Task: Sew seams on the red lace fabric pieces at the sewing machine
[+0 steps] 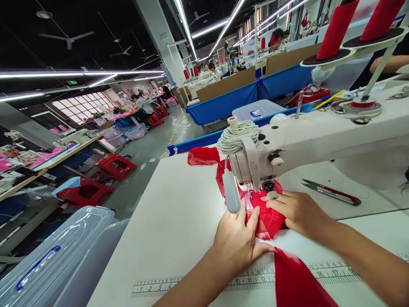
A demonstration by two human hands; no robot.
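Red lace fabric [271, 218] lies under the presser foot [249, 195] of a white sewing machine [306, 138]. My left hand [234, 236] rests on its near left part, fingers spread and pressing down, thumb stretched to the right. Beside the thumb tip, a plain red cloth piece [295, 281] runs down toward the front edge. From the right, my right hand [302, 211] lies on the lace, fingers stretched toward the needle area; some fingertips are hidden behind the machine's knob. More red sheer fabric [203, 156] spreads out behind the machine head.
Thread snips [332, 192] lie on the machine bed to the right. A printed ruler [249, 281] runs along the table front. A grey lamp [231, 192] hangs by the needle. Lidded plastic boxes [57, 256] stand left, with red stools [86, 191] beyond. Red thread cones [337, 30] stand above.
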